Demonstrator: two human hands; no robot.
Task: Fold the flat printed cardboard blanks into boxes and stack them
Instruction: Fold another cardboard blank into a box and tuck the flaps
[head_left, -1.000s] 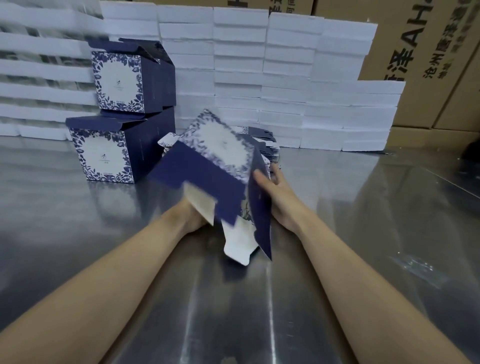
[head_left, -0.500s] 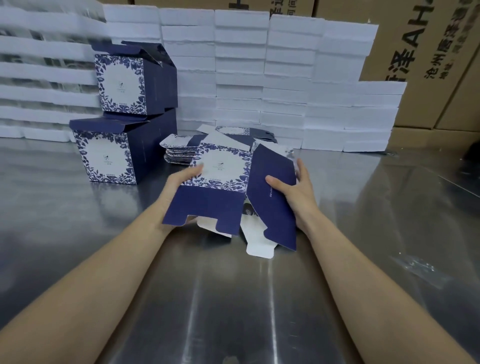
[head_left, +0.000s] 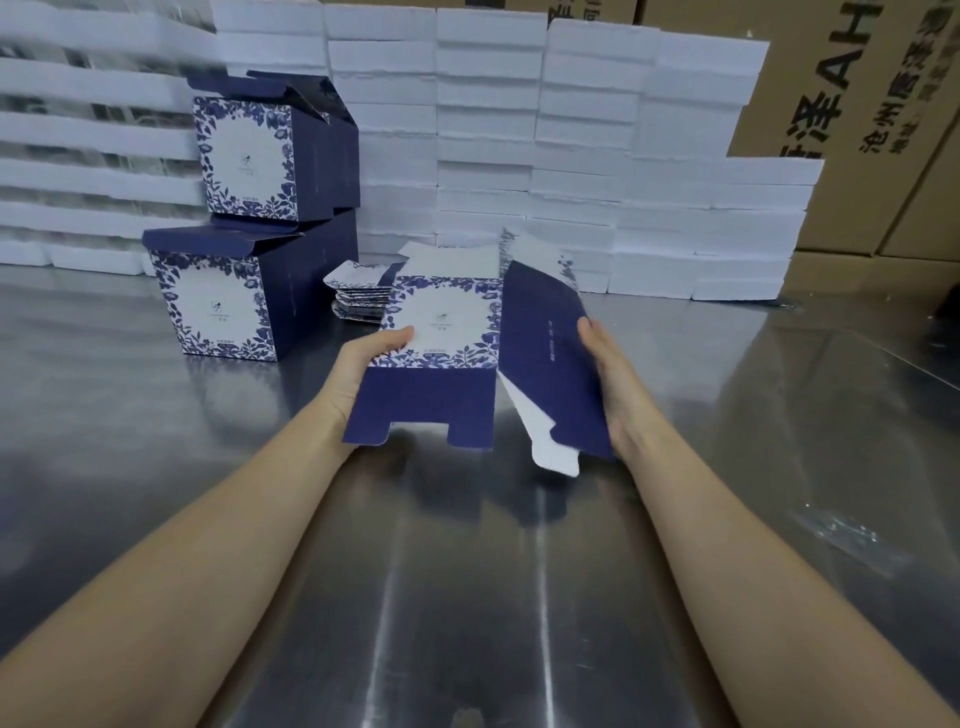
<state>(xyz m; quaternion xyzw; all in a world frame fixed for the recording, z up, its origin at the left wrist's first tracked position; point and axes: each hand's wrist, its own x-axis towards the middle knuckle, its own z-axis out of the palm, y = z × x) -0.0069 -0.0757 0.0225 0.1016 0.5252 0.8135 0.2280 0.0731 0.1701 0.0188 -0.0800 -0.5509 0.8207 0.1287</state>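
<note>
cardboard blank (head_left: 441, 332) opens wider than before; left hand (head_left: 359, 373) pinches its left edge, right hand (head_left: 617, 395) apparently grips its right edge.

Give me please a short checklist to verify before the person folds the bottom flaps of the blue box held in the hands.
1. Grip of the left hand on the box blank, thumb on its floral panel: ok.
2. Grip of the right hand on the navy side panel: ok.
3. Blank opened to a square tube: cannot tell, the far walls are hidden.
4. The bottom flaps hang free and unfolded: ok.
5. The stack of two folded boxes stands upright on the table: ok.
</note>
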